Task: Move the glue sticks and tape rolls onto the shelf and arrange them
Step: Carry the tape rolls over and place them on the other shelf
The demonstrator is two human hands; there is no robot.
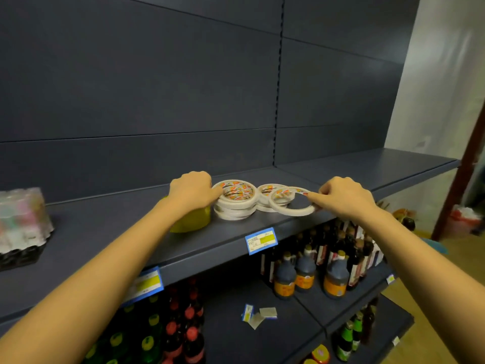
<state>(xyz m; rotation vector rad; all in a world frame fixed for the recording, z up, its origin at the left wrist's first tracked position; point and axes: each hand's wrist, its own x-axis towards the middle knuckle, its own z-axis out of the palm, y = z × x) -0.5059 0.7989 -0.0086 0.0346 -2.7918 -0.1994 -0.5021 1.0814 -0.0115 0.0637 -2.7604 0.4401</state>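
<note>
White tape rolls with orange labels lie on the dark grey shelf. A stack of several rolls stands in the middle, and my left hand rests against its left side with fingers on the top roll. A lower stack sits just right of it. My right hand pinches a thin single tape roll that lies tilted at the front of the lower stack. A yellow container sits under my left wrist. I cannot tell which items are glue sticks.
A shrink-wrapped pack of small bottles stands at the far left of the shelf. Blue price tags hang on the front edge. Dark sauce bottles and coloured drink bottles fill the shelves below. The shelf's right section runs toward the wall.
</note>
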